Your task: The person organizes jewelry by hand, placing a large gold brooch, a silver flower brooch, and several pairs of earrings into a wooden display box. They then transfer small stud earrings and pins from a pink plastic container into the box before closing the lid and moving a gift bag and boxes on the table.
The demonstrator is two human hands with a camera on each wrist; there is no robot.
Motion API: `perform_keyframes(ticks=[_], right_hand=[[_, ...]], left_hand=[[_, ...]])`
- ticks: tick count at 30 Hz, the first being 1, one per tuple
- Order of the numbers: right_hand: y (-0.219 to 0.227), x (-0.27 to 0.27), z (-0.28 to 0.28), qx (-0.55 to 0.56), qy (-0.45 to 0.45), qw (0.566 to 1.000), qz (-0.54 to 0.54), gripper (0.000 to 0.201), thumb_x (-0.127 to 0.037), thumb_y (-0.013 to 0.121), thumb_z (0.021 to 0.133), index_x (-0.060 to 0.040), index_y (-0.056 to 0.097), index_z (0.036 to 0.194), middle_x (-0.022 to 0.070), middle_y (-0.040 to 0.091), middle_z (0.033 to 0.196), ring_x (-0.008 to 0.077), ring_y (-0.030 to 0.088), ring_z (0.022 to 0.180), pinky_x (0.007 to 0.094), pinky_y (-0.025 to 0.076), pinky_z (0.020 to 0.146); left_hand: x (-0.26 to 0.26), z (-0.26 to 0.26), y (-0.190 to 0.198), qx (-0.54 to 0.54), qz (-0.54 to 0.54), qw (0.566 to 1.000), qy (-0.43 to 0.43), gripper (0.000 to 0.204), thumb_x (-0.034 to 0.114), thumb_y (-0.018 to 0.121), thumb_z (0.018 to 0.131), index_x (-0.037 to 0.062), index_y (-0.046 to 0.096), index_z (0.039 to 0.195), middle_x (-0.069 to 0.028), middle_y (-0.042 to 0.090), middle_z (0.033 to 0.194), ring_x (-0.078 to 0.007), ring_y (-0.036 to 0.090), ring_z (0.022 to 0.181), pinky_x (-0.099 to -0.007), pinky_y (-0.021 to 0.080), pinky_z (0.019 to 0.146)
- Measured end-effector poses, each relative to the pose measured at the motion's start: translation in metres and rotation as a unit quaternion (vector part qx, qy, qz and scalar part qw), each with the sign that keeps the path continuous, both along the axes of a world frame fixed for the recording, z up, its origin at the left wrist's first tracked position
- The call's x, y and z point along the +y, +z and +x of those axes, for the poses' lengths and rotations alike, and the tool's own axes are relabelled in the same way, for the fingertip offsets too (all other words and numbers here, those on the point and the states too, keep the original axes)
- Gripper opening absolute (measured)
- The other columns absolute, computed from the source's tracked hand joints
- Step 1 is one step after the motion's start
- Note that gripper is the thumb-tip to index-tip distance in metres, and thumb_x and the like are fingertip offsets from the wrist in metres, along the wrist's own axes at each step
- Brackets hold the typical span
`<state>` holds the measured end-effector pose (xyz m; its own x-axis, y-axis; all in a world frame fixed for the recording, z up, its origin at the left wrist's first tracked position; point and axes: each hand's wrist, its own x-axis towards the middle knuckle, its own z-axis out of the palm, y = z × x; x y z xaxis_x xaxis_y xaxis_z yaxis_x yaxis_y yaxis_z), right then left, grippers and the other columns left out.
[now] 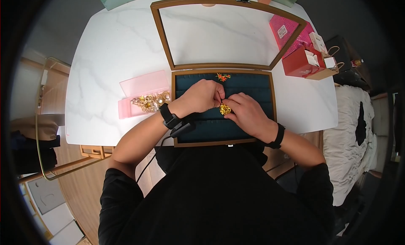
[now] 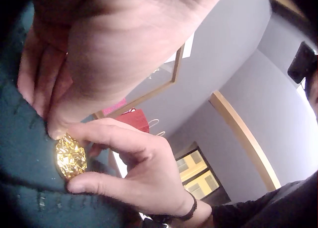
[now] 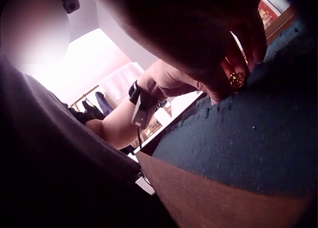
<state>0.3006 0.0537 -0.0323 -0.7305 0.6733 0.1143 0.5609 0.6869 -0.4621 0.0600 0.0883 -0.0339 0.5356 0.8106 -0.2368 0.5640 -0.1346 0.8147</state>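
Observation:
A round, crinkled gold jewellery piece (image 1: 225, 109) is at the dark teal padded lining (image 1: 202, 127) of a wooden-framed jewellery box. My right hand (image 1: 252, 117) pinches it, thumb on its near edge and index finger on its far side. My left hand (image 1: 201, 96) bends over the lining from the left, thumb tip right at the upper edge of the gold piece (image 2: 71, 157) in the left wrist view. What the left fingertips grip is hidden. Above the hands, a red-and-gold ornament (image 1: 223, 77) lies near the box's back edge.
The box's glazed lid (image 1: 167, 42) stands raised behind it. To the left, an opened pink case (image 1: 125, 108) contains several gold jewellery pieces (image 1: 149, 103). Red paper bag (image 1: 298, 63) and bright pink box (image 1: 291, 29) stand at the right on the white marbled table (image 1: 101, 63).

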Motion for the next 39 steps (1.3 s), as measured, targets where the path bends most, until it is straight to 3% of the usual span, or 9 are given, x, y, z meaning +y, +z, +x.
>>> perform_keyframes(ticks=[11, 17, 25, 39], right_hand=[[-0.003, 0.001, 0.006, 0.010, 0.003, 1.000, 0.022, 0.045, -0.019, 0.088, 0.088, -0.0017, 0.075, 0.128, 0.0093, 0.070, 0.114, 0.0309, 0.066, 0.109, 0.0437, 0.054, 0.098], [0.003, 0.010, 0.008, 0.007, -0.043, 0.999, -0.023, 0.044, -0.018, 0.089, 0.088, -0.0039, 0.076, 0.128, 0.0087, 0.072, 0.117, 0.0316, 0.067, 0.109, 0.0437, 0.054, 0.098], [-0.005, 0.005, -0.002, 0.019, -0.009, 0.999, 0.029, 0.049, -0.016, 0.092, 0.083, -0.0040, 0.075, 0.127, 0.0085, 0.073, 0.120, 0.0316, 0.068, 0.108, 0.0444, 0.055, 0.096], [-0.001, 0.011, 0.002, 0.028, 0.004, 1.000, -0.009, 0.044, -0.016, 0.091, 0.084, -0.0064, 0.076, 0.124, 0.0068, 0.073, 0.113, 0.0301, 0.068, 0.107, 0.0433, 0.054, 0.097]], left_hand=[[-0.001, -0.001, 0.001, -0.001, -0.011, 1.000, -0.004, 0.024, -0.009, 0.081, 0.088, -0.0029, 0.077, 0.111, -0.0130, 0.083, 0.098, -0.0234, 0.082, 0.092, -0.0354, 0.063, 0.083], [0.000, -0.002, -0.001, -0.012, -0.013, 1.000, -0.004, 0.026, -0.009, 0.081, 0.089, -0.0026, 0.076, 0.113, -0.0123, 0.084, 0.097, -0.0228, 0.082, 0.091, -0.0352, 0.063, 0.084], [0.009, -0.007, -0.003, -0.030, -0.063, 0.998, -0.013, 0.032, -0.006, 0.080, 0.089, -0.0025, 0.073, 0.120, -0.0107, 0.083, 0.096, -0.0182, 0.080, 0.091, -0.0330, 0.062, 0.083], [0.020, -0.011, -0.003, -0.058, -0.171, 0.982, -0.054, 0.039, -0.009, 0.074, 0.090, -0.0054, 0.070, 0.128, -0.0107, 0.080, 0.108, -0.0168, 0.077, 0.100, -0.0302, 0.060, 0.092]])
